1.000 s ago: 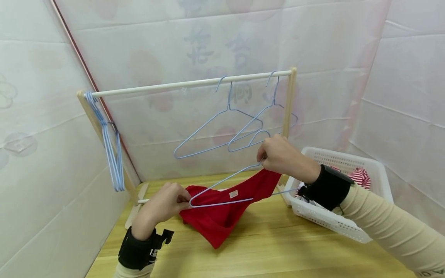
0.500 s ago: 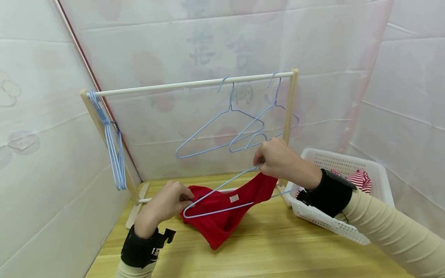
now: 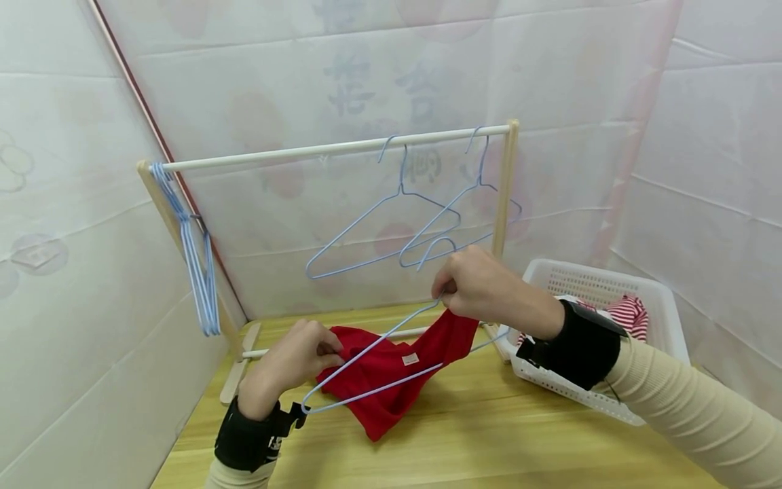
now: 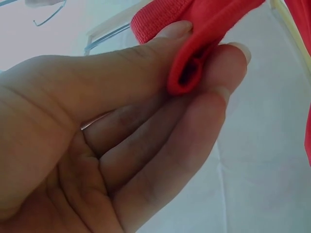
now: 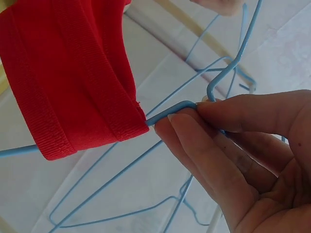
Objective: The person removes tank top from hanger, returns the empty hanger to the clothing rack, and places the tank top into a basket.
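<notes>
A red sleeveless top (image 3: 380, 415) with a small white neck label hangs between my hands, its lower part near the table. My left hand (image 3: 297, 358) pinches the folded edge of one strap between thumb and fingertips, as the left wrist view shows. Near its neck, my right hand (image 3: 479, 282) holds a light blue wire hanger (image 5: 180, 107). In the right wrist view, the other strap (image 5: 87, 97) is looped over one hanger arm, just beside my fingertips. The hanger's free arm crosses in front of the top, its tip apart from my left fingers.
A white-barred rack (image 3: 275, 156) with wooden posts stands behind. Two spread hangers (image 3: 351, 227) hang at its right, and a bunch of hangers (image 3: 198, 278) at its left. A white basket (image 3: 586, 397) at right contains striped clothes (image 3: 629, 316). Underneath is the wooden table (image 3: 489, 435).
My right hand has shifted slightly left and down with the hanger. The hanger's free tip has swung left and down, away from my left fingers. My left hand has barely moved.
</notes>
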`<state>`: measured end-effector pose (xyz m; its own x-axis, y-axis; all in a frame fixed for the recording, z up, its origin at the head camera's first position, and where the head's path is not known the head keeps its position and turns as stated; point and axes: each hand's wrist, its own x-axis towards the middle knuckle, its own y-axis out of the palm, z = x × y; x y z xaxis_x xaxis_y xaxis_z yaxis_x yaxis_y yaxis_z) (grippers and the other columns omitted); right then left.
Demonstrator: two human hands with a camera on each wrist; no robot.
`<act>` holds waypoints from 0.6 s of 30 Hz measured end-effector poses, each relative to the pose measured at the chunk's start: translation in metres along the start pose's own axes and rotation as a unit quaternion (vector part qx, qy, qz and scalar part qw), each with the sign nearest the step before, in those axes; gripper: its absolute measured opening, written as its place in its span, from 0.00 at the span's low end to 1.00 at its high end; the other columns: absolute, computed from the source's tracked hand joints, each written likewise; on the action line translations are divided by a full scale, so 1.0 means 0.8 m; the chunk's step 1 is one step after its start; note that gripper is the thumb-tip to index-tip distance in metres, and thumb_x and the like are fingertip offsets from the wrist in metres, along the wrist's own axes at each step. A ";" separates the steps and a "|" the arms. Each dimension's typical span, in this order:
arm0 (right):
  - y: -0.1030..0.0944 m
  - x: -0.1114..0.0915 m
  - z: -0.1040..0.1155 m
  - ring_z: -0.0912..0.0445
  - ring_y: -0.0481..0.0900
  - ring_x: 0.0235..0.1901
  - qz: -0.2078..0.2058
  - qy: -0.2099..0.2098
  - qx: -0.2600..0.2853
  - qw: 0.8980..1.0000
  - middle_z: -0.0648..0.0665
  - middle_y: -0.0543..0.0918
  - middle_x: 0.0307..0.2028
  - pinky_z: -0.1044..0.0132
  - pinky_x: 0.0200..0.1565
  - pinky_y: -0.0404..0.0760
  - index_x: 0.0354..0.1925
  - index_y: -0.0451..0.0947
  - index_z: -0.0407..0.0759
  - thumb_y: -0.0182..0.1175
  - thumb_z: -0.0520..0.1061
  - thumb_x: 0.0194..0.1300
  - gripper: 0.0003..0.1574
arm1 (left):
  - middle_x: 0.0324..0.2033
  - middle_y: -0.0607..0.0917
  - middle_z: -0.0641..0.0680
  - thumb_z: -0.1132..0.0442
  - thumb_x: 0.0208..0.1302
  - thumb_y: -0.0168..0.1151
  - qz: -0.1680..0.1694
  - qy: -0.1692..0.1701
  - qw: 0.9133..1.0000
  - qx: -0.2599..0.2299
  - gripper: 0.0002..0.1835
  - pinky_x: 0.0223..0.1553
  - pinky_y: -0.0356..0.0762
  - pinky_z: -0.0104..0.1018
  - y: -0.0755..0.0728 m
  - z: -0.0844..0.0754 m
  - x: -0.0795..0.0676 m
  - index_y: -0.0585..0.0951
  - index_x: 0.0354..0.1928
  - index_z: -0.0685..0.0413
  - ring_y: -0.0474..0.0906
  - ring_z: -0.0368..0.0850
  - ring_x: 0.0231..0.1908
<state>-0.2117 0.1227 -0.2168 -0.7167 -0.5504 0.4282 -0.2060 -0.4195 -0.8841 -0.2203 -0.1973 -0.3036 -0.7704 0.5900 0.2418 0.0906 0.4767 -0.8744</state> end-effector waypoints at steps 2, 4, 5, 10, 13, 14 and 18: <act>-0.001 0.001 0.003 0.59 0.80 0.28 -0.001 -0.003 0.002 1.000 0.49 0.89 0.25 0.70 0.29 0.80 0.27 0.91 0.42 0.63 0.28 0.55 0.14 | 0.29 0.90 0.49 0.72 0.59 0.73 0.000 0.000 1.000 0.003 0.03 0.35 0.82 0.26 0.000 -0.001 0.000 0.91 0.35 0.60 0.83 0.31 0.30; -0.001 0.002 0.006 0.59 0.79 0.28 0.001 -0.005 0.006 1.000 0.50 0.88 0.25 0.70 0.29 0.80 0.28 0.91 0.42 0.64 0.28 0.55 0.14 | 0.30 0.90 0.49 0.72 0.59 0.73 0.001 -0.001 1.000 0.004 0.03 0.35 0.82 0.26 0.001 -0.001 0.000 0.91 0.35 0.59 0.83 0.32 0.30; -0.001 0.002 0.007 0.60 0.79 0.27 0.002 -0.008 0.008 1.000 0.50 0.88 0.25 0.70 0.29 0.79 0.28 0.91 0.42 0.64 0.28 0.56 0.14 | 0.30 0.90 0.50 0.72 0.59 0.73 0.001 -0.001 1.000 0.005 0.03 0.35 0.82 0.26 0.001 -0.001 0.000 0.91 0.35 0.59 0.83 0.32 0.30; -0.002 0.005 0.017 0.61 0.78 0.25 0.008 -0.018 0.016 1.000 0.52 0.87 0.24 0.71 0.28 0.77 0.28 0.91 0.43 0.63 0.29 0.56 0.15 | 0.30 0.90 0.49 0.72 0.59 0.73 0.002 0.006 1.000 0.006 0.04 0.35 0.82 0.26 0.002 -0.002 0.001 0.91 0.34 0.57 0.83 0.32 0.30; -0.002 0.005 0.022 0.62 0.76 0.23 0.004 -0.032 0.018 0.999 0.53 0.86 0.22 0.72 0.27 0.76 0.28 0.91 0.44 0.62 0.28 0.55 0.15 | 0.30 0.90 0.48 0.72 0.60 0.73 0.001 0.011 1.000 0.008 0.05 0.35 0.82 0.26 0.002 -0.003 0.001 0.91 0.33 0.55 0.84 0.32 0.30; -0.003 0.006 0.024 0.63 0.75 0.23 0.002 -0.036 0.019 0.999 0.53 0.85 0.21 0.72 0.26 0.75 0.28 0.91 0.44 0.62 0.28 0.55 0.15 | 0.30 0.90 0.48 0.73 0.60 0.72 0.000 0.012 1.000 0.009 0.05 0.35 0.82 0.26 0.002 -0.003 0.001 0.91 0.33 0.55 0.83 0.32 0.30; -0.005 0.007 0.030 0.64 0.73 0.21 -0.004 -0.049 0.022 0.999 0.54 0.82 0.18 0.72 0.26 0.75 0.28 0.91 0.44 0.62 0.28 0.55 0.16 | 0.30 0.90 0.49 0.74 0.61 0.71 0.000 0.019 1.000 0.015 0.06 0.35 0.83 0.27 0.001 -0.003 0.003 0.91 0.34 0.56 0.84 0.33 0.30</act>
<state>-0.1987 0.1038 -0.2068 -0.6455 -0.6139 0.4544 -0.1810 -0.4550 -0.8719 -0.2208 -0.1942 -0.3025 -0.7456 0.6149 0.2568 0.0721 0.4575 -0.8863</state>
